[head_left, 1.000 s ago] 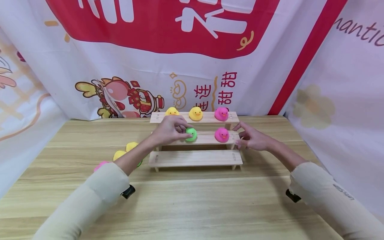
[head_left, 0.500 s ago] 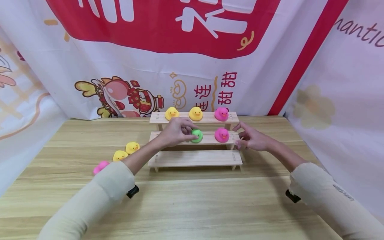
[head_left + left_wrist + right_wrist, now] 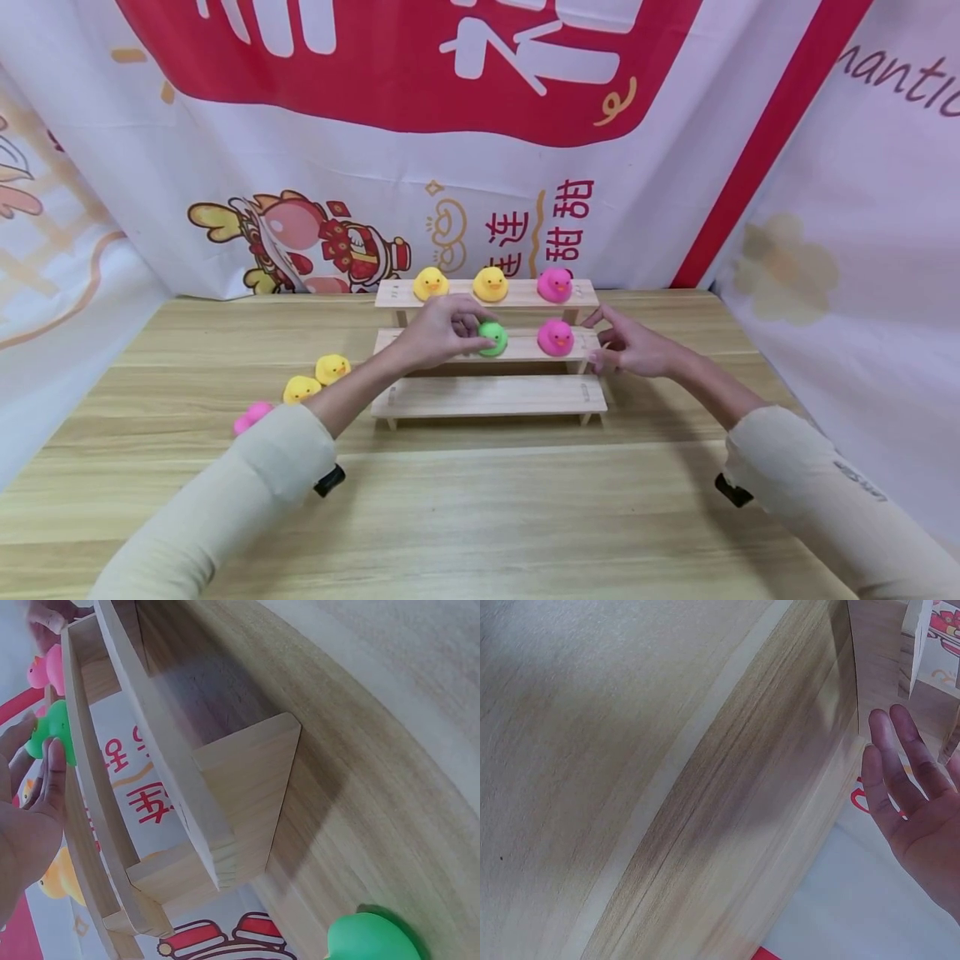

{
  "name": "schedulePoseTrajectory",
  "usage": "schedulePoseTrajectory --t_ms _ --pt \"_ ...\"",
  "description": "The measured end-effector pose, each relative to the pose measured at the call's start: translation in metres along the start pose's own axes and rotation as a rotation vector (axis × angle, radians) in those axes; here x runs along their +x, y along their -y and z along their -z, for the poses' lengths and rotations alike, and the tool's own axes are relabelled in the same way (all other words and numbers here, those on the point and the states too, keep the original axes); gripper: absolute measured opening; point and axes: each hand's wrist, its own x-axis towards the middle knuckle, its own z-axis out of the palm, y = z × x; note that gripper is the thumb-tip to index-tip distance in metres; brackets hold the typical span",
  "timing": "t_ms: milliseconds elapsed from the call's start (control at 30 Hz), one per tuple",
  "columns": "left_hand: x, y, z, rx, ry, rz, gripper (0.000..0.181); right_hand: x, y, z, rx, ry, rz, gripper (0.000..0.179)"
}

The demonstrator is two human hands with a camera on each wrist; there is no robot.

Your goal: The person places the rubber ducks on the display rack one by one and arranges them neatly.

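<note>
The left hand [image 3: 441,333] pinches the green duck [image 3: 491,330], left of the pink duck [image 3: 556,338] along the middle shelf [image 3: 519,347], whose right end the right hand [image 3: 636,345] seems to touch, its grip unclear.

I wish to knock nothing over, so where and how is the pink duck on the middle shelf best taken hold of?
Probably pinch the pink duck by both sides of its rounded body, coming from the front and above: it sits upright, facing the camera, with the top shelf behind it.
</note>
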Motion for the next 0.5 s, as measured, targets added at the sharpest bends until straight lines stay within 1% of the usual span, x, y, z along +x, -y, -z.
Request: schedulePoseTrajectory --t_ms 67,267,400,500 --pt "-0.001 0.0 0.0 0.004 0.001 0.009 0.033 0.0 0.0 0.0 0.002 0.002 -0.001 0.045" --pt "-0.003 -0.001 0.003 0.019 -0.007 0.004 0.04 0.001 -0.001 -0.001 -0.002 0.004 0.002 0.044" --pt "-0.009 -0.003 0.011 0.004 -0.019 0.004 0.038 0.001 0.0 -0.001 -0.01 -0.001 -0.001 0.043" --pt "-0.016 -0.003 0.021 0.007 -0.034 -0.004 0.032 0.0 0.002 -0.001 -0.009 -0.002 0.002 0.044"
